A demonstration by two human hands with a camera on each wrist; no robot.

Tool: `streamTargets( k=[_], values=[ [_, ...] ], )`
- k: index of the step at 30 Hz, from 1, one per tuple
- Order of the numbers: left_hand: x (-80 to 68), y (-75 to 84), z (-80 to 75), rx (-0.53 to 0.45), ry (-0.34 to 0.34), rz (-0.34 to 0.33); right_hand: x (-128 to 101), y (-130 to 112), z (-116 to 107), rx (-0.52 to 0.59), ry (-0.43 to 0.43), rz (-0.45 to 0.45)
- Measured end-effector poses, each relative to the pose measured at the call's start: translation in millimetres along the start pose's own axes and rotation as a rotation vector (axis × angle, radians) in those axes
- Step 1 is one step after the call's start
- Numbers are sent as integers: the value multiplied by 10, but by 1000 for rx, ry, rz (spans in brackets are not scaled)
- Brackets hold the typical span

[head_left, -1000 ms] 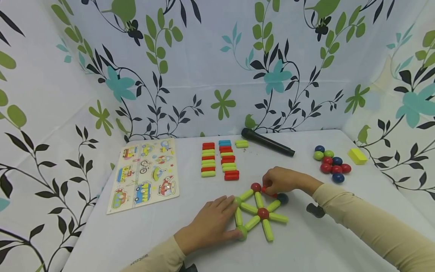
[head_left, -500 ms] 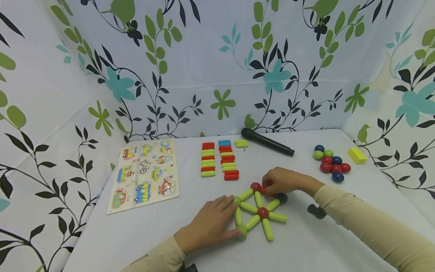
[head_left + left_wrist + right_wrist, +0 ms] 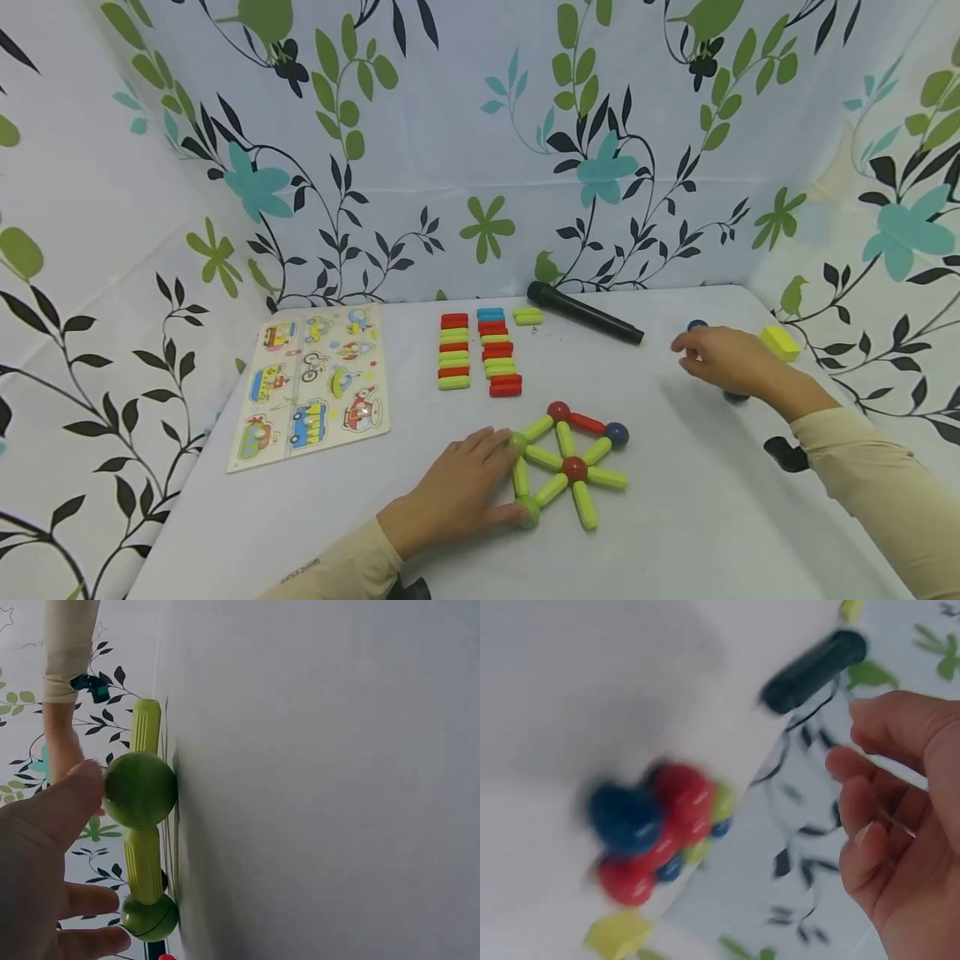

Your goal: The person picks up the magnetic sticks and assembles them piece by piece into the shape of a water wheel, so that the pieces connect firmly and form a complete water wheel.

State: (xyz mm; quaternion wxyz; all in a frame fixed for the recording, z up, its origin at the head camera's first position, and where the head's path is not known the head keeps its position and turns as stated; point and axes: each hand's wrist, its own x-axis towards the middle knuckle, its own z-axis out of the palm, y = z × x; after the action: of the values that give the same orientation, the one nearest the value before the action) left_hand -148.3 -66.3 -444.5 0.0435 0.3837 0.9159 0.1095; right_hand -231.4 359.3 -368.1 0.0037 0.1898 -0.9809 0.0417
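My left hand [image 3: 450, 500] lies flat on the white table [image 3: 675, 517] near the front edge, the fingers straight and a little spread, and the fingertips [image 3: 86, 784] touch the two green balls [image 3: 139, 789] on the left side of the stick-and-ball figure [image 3: 566, 467]. This figure is a red ball in the middle with green sticks going out from it, and at its far side a red stick [image 3: 587, 423] joins a red ball to a blue ball [image 3: 617, 432]. My right hand [image 3: 720, 360] is above the pile of red, blue and green balls [image 3: 656, 832] near the right edge of the table, just in front of the yellow block [image 3: 778, 342]; its fingers are loosely bent and hold nothing. Toward the back edge lie a black marker [image 3: 583, 312] and rows of red, green and blue sticks [image 3: 480, 350], and on the left side a vehicle puzzle board [image 3: 311, 383].
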Motion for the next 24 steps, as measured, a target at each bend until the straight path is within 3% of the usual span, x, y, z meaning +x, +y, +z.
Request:
streamTargets(
  k=[3, 8, 16, 24],
  values=[
    [31, -23, -39, -9, 2, -13, -88, 238, 80, -83, -23, 67],
    [103, -60, -80, 34, 53, 10, -163, 464, 234, -130, -78, 127],
    [175, -95, -77, 65, 64, 30, -174, 568, 356, -119, -80, 135],
    [145, -93, -46, 33, 109, 48, -143, 617, 451, -124, -45, 124]
  ],
)
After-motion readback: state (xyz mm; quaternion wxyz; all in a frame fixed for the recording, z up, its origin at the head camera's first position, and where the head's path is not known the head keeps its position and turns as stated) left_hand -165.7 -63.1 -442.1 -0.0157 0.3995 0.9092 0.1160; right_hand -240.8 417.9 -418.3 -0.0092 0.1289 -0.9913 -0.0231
